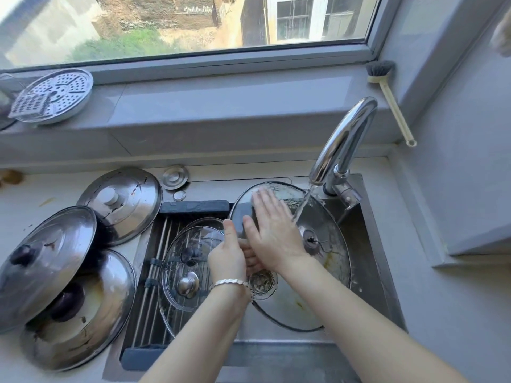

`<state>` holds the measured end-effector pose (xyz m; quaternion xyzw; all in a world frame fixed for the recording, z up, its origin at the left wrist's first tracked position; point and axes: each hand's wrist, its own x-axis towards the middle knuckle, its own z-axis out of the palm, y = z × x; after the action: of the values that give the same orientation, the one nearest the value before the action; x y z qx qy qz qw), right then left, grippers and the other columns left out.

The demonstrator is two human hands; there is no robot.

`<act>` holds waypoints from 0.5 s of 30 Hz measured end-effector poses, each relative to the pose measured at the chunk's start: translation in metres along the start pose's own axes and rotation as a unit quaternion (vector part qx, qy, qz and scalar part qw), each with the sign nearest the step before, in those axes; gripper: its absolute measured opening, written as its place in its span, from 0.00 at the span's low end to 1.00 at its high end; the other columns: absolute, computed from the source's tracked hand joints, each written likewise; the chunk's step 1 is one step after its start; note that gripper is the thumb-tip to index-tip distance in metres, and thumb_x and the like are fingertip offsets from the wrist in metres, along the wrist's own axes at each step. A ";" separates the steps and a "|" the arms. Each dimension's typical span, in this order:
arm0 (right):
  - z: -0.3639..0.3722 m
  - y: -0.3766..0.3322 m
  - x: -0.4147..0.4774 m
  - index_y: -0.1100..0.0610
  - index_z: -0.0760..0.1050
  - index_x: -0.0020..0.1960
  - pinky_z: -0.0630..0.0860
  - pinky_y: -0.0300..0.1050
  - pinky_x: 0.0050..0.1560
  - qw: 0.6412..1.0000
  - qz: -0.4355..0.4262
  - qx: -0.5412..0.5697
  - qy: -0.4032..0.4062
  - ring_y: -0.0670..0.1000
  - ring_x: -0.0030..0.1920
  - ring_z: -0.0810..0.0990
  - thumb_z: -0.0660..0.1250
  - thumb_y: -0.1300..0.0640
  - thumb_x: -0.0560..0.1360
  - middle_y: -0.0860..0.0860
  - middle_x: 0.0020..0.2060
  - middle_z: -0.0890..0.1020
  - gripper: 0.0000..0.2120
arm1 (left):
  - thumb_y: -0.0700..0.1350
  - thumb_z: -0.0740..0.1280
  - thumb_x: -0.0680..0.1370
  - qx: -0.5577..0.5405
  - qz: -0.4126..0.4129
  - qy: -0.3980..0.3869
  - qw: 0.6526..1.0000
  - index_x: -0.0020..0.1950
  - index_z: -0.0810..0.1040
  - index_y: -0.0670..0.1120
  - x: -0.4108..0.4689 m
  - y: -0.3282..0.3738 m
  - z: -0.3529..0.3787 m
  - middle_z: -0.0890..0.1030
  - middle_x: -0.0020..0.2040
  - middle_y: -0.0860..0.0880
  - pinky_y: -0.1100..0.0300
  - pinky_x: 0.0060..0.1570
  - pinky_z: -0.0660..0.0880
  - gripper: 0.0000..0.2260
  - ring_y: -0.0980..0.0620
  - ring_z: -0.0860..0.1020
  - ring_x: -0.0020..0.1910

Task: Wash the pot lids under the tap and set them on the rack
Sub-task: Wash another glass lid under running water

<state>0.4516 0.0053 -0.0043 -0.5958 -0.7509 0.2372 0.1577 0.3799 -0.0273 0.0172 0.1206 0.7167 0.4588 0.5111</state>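
Looks steeply down from head height (wide-angle, edges bowed), close above the sink [369,244] and rack [193,207], facing the window [193,29].

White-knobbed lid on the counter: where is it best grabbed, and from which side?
Probably by its white knob, from above: the lid lies dome up with the knob standing free, while the dark-knobbed lid overlaps its near-left rim.
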 end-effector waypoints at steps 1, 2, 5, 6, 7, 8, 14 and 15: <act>0.003 -0.004 -0.010 0.58 0.51 0.76 0.38 0.43 0.74 0.999 -0.051 0.002 0.014 0.50 0.76 0.46 0.41 0.45 0.77 0.53 0.76 0.52 0.30 | 0.59 0.58 0.77 0.002 0.005 0.015 1.000 0.30 0.74 0.41 0.003 0.003 -0.002 0.77 0.22 0.47 0.64 0.21 0.71 0.25 0.52 0.74 0.20; 0.009 -0.005 -0.025 0.58 0.56 0.75 0.41 0.44 0.74 0.994 -0.106 0.003 0.022 0.51 0.76 0.51 0.43 0.47 0.78 0.54 0.75 0.57 0.28 | 0.59 0.59 0.77 0.002 0.009 0.028 1.000 0.31 0.75 0.43 0.006 0.006 -0.004 0.78 0.26 0.47 0.62 0.25 0.73 0.24 0.52 0.76 0.24; 0.024 0.018 -0.065 0.57 0.58 0.74 0.49 0.48 0.74 0.981 -0.191 -0.017 0.022 0.51 0.75 0.56 0.44 0.46 0.81 0.53 0.73 0.61 0.25 | 0.60 0.56 0.78 -0.035 0.004 0.014 0.999 0.34 0.76 0.42 0.013 0.014 -0.010 0.82 0.28 0.47 0.64 0.28 0.77 0.25 0.50 0.80 0.28; 0.025 0.030 -0.070 0.56 0.55 0.75 0.48 0.48 0.74 0.985 -0.168 -0.013 0.021 0.49 0.75 0.52 0.43 0.44 0.81 0.51 0.74 0.58 0.27 | 0.61 0.55 0.78 -0.048 0.001 0.004 0.999 0.35 0.75 0.41 0.014 0.014 -0.013 0.81 0.25 0.47 0.67 0.24 0.75 0.26 0.51 0.80 0.25; 0.023 0.042 -0.071 0.55 0.51 0.75 0.46 0.48 0.73 0.991 -0.135 0.001 0.024 0.46 0.76 0.48 0.41 0.41 0.80 0.49 0.75 0.54 0.29 | 0.61 0.53 0.78 -0.056 -0.002 0.002 0.998 0.35 0.74 0.41 0.013 0.014 -0.015 0.81 0.23 0.48 0.68 0.22 0.74 0.26 0.53 0.80 0.23; 0.020 0.050 -0.072 0.54 0.48 0.76 0.44 0.48 0.73 0.994 -0.103 0.018 0.020 0.43 0.76 0.44 0.39 0.38 0.79 0.46 0.75 0.50 0.30 | 0.62 0.52 0.78 -0.064 -0.005 0.004 0.998 0.36 0.72 0.41 0.013 0.013 -0.016 0.80 0.23 0.48 0.69 0.20 0.73 0.26 0.54 0.79 0.21; 0.036 0.020 -0.085 0.58 0.50 0.75 0.43 0.48 0.74 0.993 -0.110 0.021 0.024 0.49 0.76 0.47 0.45 0.45 0.80 0.52 0.75 0.55 0.28 | 0.61 0.53 0.78 -0.119 0.008 0.032 0.992 0.36 0.73 0.40 0.006 0.008 -0.015 0.79 0.21 0.49 0.69 0.19 0.72 0.26 0.54 0.78 0.19; 0.039 0.016 -0.087 0.58 0.52 0.75 0.45 0.48 0.74 0.990 -0.135 0.004 0.030 0.49 0.76 0.49 0.43 0.45 0.81 0.52 0.74 0.57 0.27 | 0.61 0.53 0.78 -0.126 0.004 0.034 0.991 0.37 0.73 0.40 0.006 0.007 -0.015 0.79 0.21 0.49 0.69 0.19 0.72 0.26 0.54 0.78 0.19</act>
<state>0.4655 -0.0833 -0.0419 -0.4954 -0.8182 0.1991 0.2132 0.3623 -0.0282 0.0200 0.0425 0.6699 0.5511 0.4956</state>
